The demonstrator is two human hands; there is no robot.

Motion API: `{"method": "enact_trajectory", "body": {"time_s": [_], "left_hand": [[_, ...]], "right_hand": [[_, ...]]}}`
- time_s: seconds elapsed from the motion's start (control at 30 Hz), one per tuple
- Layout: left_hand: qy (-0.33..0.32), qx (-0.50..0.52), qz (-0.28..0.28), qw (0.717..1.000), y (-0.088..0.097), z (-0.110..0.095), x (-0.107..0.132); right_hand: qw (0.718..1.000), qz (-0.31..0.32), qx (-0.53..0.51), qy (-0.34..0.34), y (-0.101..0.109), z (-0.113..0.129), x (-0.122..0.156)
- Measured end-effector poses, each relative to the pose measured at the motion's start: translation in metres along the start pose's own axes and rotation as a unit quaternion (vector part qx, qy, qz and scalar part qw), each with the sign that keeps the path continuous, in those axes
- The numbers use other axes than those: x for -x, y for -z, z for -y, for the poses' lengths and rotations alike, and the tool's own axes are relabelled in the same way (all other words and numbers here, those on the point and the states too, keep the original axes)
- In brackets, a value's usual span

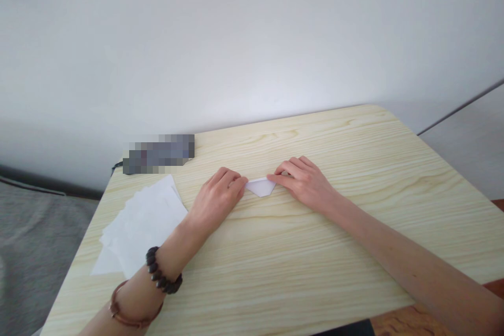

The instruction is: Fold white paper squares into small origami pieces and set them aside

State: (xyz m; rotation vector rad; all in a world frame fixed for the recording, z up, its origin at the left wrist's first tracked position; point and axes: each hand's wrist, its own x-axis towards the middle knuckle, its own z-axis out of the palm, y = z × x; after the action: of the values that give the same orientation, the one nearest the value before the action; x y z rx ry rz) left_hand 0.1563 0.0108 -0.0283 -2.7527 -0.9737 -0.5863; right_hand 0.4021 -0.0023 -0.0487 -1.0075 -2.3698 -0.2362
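A small piece of folded white paper [261,188] lies at the middle of the wooden table, its straight edge on the far side and its narrower edge toward me. My left hand [221,192] pinches its left corner between thumb and fingers. At the opposite corner, my right hand [302,180] grips the paper the same way, fingers curled. Both corners are covered by my fingertips. A dark bead bracelet [161,275] and a thin brown bangle [124,312] circle my left wrist and forearm.
Loose white sheets [144,220] lie overlapping left of my left forearm. A pixelated dark object [159,155] sits at the table's back left. The pale wood-grain table [283,262] meets a white wall [252,37] behind. Grey fabric [39,252] shows beyond the left edge.
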Motion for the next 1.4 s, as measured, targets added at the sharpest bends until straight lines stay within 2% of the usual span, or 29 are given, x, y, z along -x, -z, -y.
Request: {"method": "enact_trajectory", "body": {"time_s": [0.1,0.23,0.4,0.63,0.83,0.97,1.07,1.13,1.27,1.4], "left_hand": [[-0.032,-0.006,0.001,0.999,0.004,0.003,0.0],[-0.08,-0.046,-0.024,0.995,0.009,0.0,0.002],[-0.082,-0.125,-0.014,0.989,0.014,-0.012,0.0],[-0.018,-0.175,0.012,0.984,0.013,-0.024,0.009],[0.033,-0.16,0.022,0.986,0.012,-0.03,0.012],[0.096,-0.085,0.017,0.992,0.011,-0.032,0.001],[0.178,-0.041,-0.01,0.983,0.005,-0.032,-0.015],[0.212,-0.013,-0.003,0.977,-0.002,-0.031,-0.023],[0.214,0.029,0.038,0.976,-0.011,-0.029,-0.026],[0.187,0.052,0.046,0.98,-0.014,-0.03,-0.021]], "right_hand": [[1.0,0.0,-0.003,0.001,0.0,0.0,0.0],[1.0,0.005,0.001,0.008,0.001,0.0,-0.001],[1.0,0.015,0.013,-0.002,0.003,0.004,0.002],[0.999,0.005,0.043,-0.021,0.003,0.011,0.004],[0.999,-0.005,0.03,-0.037,0.006,0.012,0.006],[0.999,0.008,0.02,-0.047,0.006,0.013,0.005],[0.998,0.014,0.019,-0.052,0.006,0.013,0.004],[0.998,0.017,0.012,-0.058,0.006,0.013,0.004],[0.994,0.017,-0.041,-0.105,0.005,0.013,0.004],[0.983,0.017,-0.107,-0.151,0.003,0.011,0.002]]}}
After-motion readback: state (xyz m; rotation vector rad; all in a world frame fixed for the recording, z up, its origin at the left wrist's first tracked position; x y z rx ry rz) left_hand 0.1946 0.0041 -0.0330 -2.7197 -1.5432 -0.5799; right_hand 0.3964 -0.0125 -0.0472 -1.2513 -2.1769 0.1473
